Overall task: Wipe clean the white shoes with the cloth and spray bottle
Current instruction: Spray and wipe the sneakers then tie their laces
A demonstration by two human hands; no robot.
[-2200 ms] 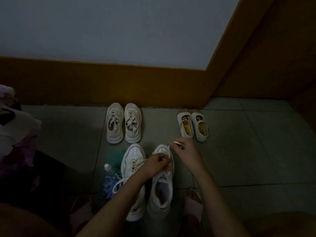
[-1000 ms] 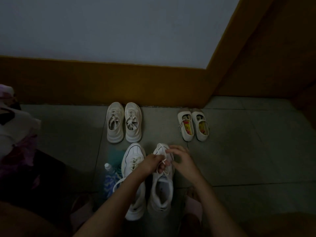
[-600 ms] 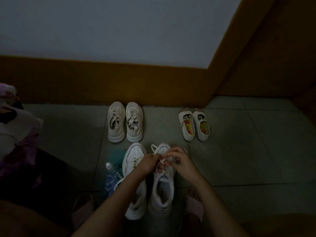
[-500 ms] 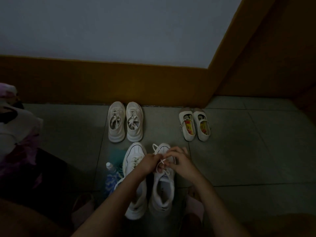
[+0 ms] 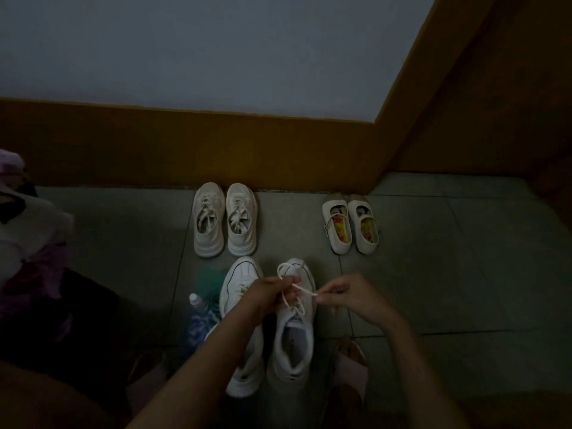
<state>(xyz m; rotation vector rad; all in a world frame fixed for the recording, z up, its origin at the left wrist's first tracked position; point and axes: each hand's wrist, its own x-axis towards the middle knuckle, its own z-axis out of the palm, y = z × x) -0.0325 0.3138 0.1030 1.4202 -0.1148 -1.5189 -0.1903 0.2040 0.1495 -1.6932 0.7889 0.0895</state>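
Observation:
Two white sneakers stand side by side on the floor in front of me, the left one and the right one. My left hand pinches the right sneaker's white lace above its tongue. My right hand holds the other end of that lace, pulled out to the right. A spray bottle with a blue patterned label lies just left of the sneakers. A teal cloth lies on the floor beyond it, dim and blurred.
A beige pair of sneakers and a small pair of strap shoes stand by the brown skirting. A pile of clothes fills the left edge. My slippered feet are near the sneakers' heels. Grey floor tiles extend to the right.
My right hand has moved away to the right, drawing the lace end out taut. My left hand has stayed over the right sneaker's laces.

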